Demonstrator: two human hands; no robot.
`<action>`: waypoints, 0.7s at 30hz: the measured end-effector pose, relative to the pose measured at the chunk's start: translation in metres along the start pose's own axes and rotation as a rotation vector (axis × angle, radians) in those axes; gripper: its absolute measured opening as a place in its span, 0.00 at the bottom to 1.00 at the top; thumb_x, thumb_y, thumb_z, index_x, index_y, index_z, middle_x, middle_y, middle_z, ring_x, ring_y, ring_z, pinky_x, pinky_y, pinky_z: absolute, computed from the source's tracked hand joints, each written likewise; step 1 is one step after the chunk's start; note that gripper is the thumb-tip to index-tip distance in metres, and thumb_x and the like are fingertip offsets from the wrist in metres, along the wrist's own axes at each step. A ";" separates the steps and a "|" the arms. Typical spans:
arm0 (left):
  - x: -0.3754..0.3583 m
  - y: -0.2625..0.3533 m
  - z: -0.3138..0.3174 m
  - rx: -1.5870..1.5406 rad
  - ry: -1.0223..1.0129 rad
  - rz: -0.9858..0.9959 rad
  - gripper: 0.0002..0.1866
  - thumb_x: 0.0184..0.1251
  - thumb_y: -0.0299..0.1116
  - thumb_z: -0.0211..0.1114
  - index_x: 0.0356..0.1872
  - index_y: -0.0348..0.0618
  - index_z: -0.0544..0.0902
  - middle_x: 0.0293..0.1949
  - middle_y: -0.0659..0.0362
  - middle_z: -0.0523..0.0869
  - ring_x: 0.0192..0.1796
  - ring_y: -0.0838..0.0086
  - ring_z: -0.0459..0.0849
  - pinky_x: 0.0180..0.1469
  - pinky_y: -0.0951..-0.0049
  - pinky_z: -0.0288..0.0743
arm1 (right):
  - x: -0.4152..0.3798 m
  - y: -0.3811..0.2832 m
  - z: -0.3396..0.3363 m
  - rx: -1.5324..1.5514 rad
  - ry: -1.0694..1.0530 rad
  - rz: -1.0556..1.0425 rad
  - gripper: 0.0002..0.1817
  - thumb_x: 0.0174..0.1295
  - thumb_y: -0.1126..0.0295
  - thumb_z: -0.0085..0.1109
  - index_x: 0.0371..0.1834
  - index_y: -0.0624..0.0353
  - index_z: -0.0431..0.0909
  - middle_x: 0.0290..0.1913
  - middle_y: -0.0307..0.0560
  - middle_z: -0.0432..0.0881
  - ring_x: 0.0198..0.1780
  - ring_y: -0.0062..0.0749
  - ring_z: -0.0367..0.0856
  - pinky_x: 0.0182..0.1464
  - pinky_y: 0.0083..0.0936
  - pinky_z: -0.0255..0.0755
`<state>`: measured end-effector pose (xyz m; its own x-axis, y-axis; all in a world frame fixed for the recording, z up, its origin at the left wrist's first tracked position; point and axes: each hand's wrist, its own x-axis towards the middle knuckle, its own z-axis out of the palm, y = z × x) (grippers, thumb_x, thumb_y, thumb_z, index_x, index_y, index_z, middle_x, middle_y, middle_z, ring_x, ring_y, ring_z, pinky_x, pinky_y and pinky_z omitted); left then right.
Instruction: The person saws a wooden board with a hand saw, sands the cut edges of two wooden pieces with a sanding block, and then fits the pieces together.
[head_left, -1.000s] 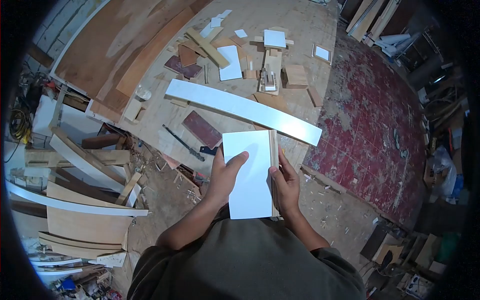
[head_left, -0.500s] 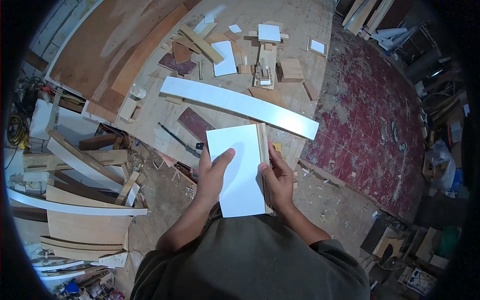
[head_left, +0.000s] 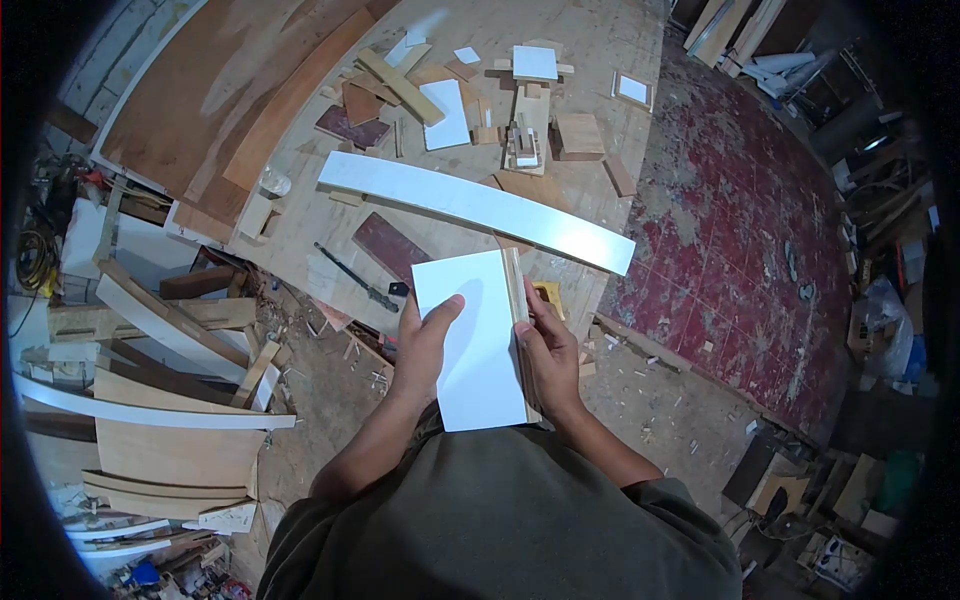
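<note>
A white rectangular panel [head_left: 485,360] with wooden strips along its right edge is held close to my chest, white face up. My left hand [head_left: 422,345] grips the panel's left edge, with the thumb lying on the white face. On the other side my right hand [head_left: 550,362] is closed on the edge with the strips [head_left: 516,290], its thumb near their top. The fingers beneath the panel are hidden. Just beyond the panel, a long white board [head_left: 480,210] lies diagonally on the wooden worktable [head_left: 300,225].
Wood offcuts [head_left: 400,85], a wooden block [head_left: 578,137], a dark red piece [head_left: 388,245] and a black rod [head_left: 355,278] lie on the table. A yellow object [head_left: 550,296] shows behind my right hand. Curved boards [head_left: 170,330] are stacked at left.
The panel and my right hand have shifted slightly left, and the wooden edge looks a little narrower. More of the yellow object shows. Both hands still hold the panel.
</note>
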<state>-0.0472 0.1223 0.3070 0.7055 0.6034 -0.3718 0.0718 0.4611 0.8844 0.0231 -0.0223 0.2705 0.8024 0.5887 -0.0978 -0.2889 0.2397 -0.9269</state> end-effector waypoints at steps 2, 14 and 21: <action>0.001 -0.008 -0.002 -0.020 0.000 -0.014 0.20 0.72 0.30 0.62 0.61 0.36 0.72 0.52 0.55 0.82 0.51 0.73 0.82 0.55 0.72 0.76 | -0.003 0.010 -0.005 -0.125 0.045 -0.016 0.28 0.71 0.77 0.52 0.76 0.58 0.66 0.51 0.40 0.68 0.55 0.24 0.68 0.63 0.20 0.62; 0.015 -0.021 -0.029 -0.058 0.067 -0.089 0.20 0.71 0.31 0.63 0.61 0.37 0.73 0.52 0.55 0.82 0.52 0.72 0.82 0.55 0.71 0.75 | 0.012 0.031 0.004 -0.022 -0.003 0.099 0.28 0.72 0.75 0.54 0.76 0.56 0.66 0.52 0.38 0.69 0.52 0.20 0.68 0.62 0.18 0.62; 0.047 -0.006 -0.047 -0.088 0.001 -0.137 0.20 0.71 0.31 0.63 0.60 0.36 0.73 0.51 0.54 0.83 0.51 0.71 0.83 0.53 0.71 0.77 | 0.031 0.041 0.027 -0.085 0.028 0.132 0.28 0.73 0.78 0.49 0.77 0.66 0.60 0.75 0.50 0.64 0.70 0.26 0.67 0.70 0.22 0.62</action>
<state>-0.0481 0.1785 0.2709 0.6925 0.5314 -0.4879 0.1056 0.5943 0.7973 0.0223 0.0266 0.2387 0.7748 0.5890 -0.2297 -0.3485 0.0947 -0.9325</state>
